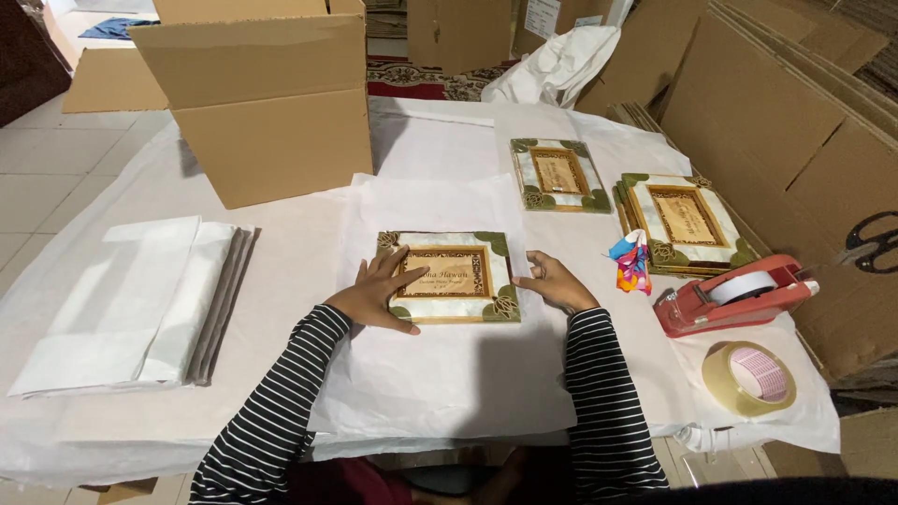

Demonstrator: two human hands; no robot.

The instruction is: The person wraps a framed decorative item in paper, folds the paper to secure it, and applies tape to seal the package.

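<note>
Far left on the bench (309, 220): open cardboard box (267, 98); near left: stack of folded white paper (131, 304). Far centre: second decorated frame (558, 175); right: stack of like frames (683, 223). Near right: red tape dispenser (734, 295), loose roll of clear tape (749, 378), small colourful packet (633, 262).

— What is covered on the frame (448, 277)?
— Its left edge is hidden under the left hand (382, 291).
— And what is cut off?
— The cardboard box (267, 103) is cropped at the top, and the scissors (872, 241) are cut by the right border.
</note>
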